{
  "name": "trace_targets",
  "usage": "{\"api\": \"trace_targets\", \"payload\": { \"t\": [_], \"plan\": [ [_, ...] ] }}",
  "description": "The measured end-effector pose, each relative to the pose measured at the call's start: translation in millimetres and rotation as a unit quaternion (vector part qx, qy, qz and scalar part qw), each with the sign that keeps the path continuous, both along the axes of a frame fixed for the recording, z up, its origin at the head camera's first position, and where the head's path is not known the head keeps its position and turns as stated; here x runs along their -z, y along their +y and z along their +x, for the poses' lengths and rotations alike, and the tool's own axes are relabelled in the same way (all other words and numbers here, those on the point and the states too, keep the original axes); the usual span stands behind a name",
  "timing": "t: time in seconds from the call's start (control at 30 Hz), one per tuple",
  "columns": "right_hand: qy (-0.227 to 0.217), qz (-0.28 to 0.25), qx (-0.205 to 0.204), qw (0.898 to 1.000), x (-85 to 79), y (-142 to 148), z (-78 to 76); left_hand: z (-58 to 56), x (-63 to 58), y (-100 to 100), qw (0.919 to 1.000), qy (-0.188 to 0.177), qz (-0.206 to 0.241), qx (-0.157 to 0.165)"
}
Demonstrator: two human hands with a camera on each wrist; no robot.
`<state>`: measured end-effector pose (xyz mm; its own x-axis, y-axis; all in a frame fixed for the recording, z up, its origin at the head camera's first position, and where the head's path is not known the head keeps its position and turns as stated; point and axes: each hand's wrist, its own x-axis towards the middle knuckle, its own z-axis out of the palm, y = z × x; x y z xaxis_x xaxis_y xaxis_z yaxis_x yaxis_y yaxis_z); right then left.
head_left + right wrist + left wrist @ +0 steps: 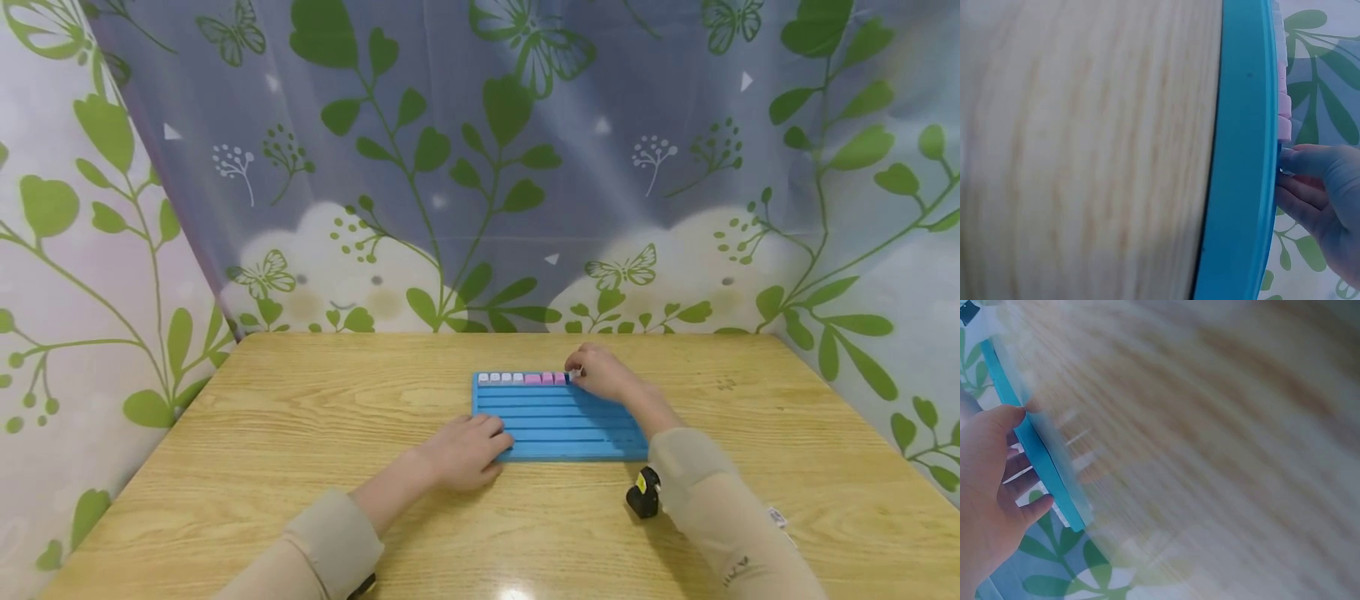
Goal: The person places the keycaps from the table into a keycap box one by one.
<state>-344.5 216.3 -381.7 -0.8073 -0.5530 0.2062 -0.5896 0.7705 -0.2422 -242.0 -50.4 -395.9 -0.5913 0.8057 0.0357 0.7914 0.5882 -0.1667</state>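
A blue slotted tray (555, 422) lies flat on the table, its ridges running left to right. Along its far row sit several white keycaps (500, 378) and, to their right, pink keycaps (547, 379). At the right end of that line, my right hand (603, 372) pinches a small pale keycap (1286, 167), mostly covered by the fingertips. My left hand (463, 452) rests at the tray's front left corner. In the left wrist view, the left hand's fingers (1007, 417) touch the tray's edge (1047, 465).
Wooden table (300, 467) surrounds the tray. Behind and beside it hangs a leaf-patterned cloth (420, 167). A black strapped device (643, 493) sits at the right wrist, and a small white tag (777, 517) shows beside the right sleeve.
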Motion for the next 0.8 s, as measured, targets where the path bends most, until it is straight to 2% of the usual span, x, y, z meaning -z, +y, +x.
{"api": "trace_targets", "payload": {
  "t": [0.3,0.8],
  "plan": [
    [-0.017,0.01,0.019,1.0,1.0,-0.9,2.4,0.7,-1.2,0.3,1.0,-0.009,0.0,-0.004],
    [-0.022,0.007,0.014,1.0,0.0,0.0,0.3,0.5,-0.5,0.6,0.9999,-0.008,0.002,-0.007]
  ]
}}
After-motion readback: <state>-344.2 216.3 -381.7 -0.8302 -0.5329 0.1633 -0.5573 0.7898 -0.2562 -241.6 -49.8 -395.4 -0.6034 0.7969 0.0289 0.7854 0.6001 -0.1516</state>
